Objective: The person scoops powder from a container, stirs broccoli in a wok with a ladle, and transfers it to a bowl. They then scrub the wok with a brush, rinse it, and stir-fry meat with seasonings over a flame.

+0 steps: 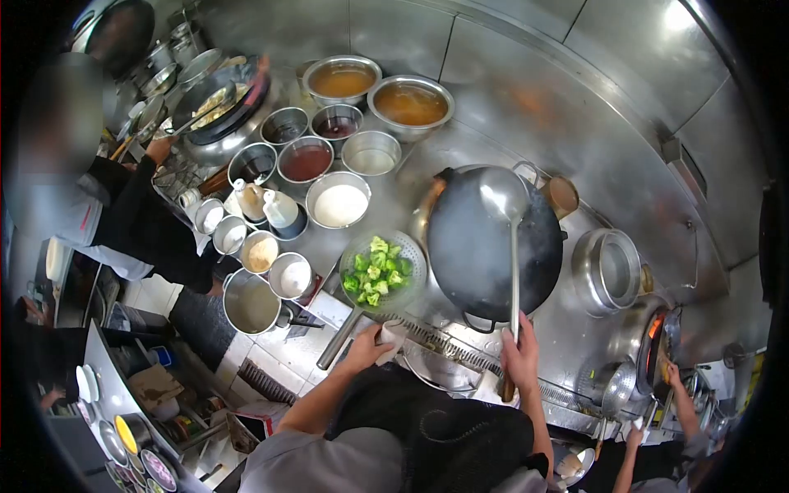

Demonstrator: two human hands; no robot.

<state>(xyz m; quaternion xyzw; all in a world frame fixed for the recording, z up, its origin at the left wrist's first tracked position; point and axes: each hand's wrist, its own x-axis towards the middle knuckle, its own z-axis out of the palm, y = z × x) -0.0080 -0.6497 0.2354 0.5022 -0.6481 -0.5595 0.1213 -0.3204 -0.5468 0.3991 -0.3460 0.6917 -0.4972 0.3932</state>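
Note:
My right hand [519,357] is closed around the handle of a long metal ladle [514,263]. The ladle's bowl lies over the far part of a large dark wok [468,255], which is hazy with steam. In my left hand [364,349] is a folded pale cloth [393,338], held close to the front edge of the range. Just left of that hand runs the thick handle of a perforated strainer [417,275]. Bright green broccoli florets [378,271] lie in the strainer, left of the wok.
Several seasoning pots surround a white-filled pot [339,205]. Behind them stand two bowls of amber liquid, one a wide steel bowl [411,103]. Stacked steel pots [608,271] sit right of the wok. A co-worker [123,205] works at a left wok; another person's arms [657,419] show lower right.

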